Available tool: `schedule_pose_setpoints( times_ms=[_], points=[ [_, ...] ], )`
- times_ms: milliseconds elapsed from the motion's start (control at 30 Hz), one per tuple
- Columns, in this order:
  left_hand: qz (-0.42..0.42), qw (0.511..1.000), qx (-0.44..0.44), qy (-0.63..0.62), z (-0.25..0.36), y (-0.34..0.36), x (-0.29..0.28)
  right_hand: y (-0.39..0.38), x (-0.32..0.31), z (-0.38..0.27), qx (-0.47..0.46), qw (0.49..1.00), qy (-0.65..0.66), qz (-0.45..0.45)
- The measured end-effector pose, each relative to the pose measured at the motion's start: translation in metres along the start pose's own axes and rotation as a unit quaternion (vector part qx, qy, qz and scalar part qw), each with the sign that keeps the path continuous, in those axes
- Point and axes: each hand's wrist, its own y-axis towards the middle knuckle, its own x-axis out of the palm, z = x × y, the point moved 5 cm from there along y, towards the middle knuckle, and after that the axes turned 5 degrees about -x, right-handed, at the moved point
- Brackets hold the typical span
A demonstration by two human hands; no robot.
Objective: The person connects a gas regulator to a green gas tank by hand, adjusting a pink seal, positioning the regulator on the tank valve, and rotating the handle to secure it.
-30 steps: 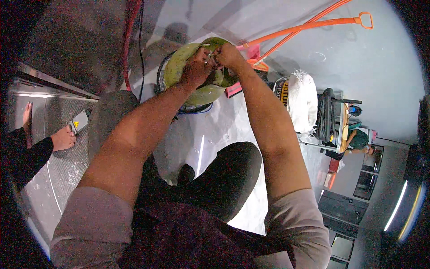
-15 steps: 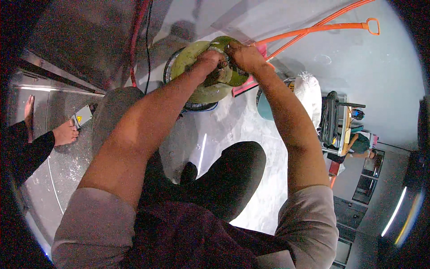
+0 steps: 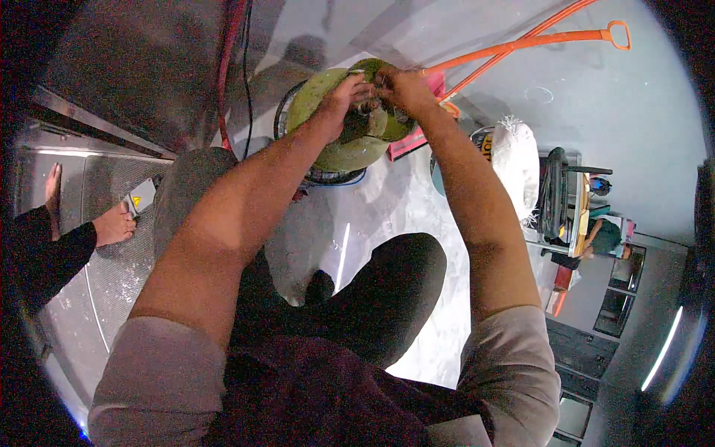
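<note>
A yellow-green gas cylinder (image 3: 350,155) with a raised collar stands on the floor ahead of me. Its valve sits at the top, partly covered by my hands. At the left side of the valve, my left hand (image 3: 348,98) has its fingers stretched and apart, with no grip showing. From the right, my right hand (image 3: 406,88) reaches over the collar, its fingers curled at the valve. What exactly those fingertips press on is partly hidden. A dark round rim (image 3: 280,112) shows around the cylinder's left side.
Orange-red long handles (image 3: 521,46) lean behind, one ending in a loop, near a pink-red piece (image 3: 406,143). A white sack (image 3: 515,164) and a loaded cart (image 3: 570,201) stand to the right. At left, a person's hand (image 3: 115,225) holds a grey tool with a yellow label.
My left hand has loosened from the valve and drawn slightly left, its fingers spreading. My right hand stays nearly in place. The background person at right has shifted slightly.
</note>
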Motion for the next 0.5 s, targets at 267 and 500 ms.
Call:
schedule_pose_setpoints(
  times_ms=[267,500],
  points=[
    [-0.049,0.999,-0.018,-0.003,0.002,-0.003,0.003,0.006,-0.001,0.006,0.117,0.987,0.087,-0.061],
    [-0.063,0.996,-0.056,0.012,-0.001,-0.005,0.01,0.014,0.024,0.015,0.141,0.987,0.045,-0.058]
  ],
)
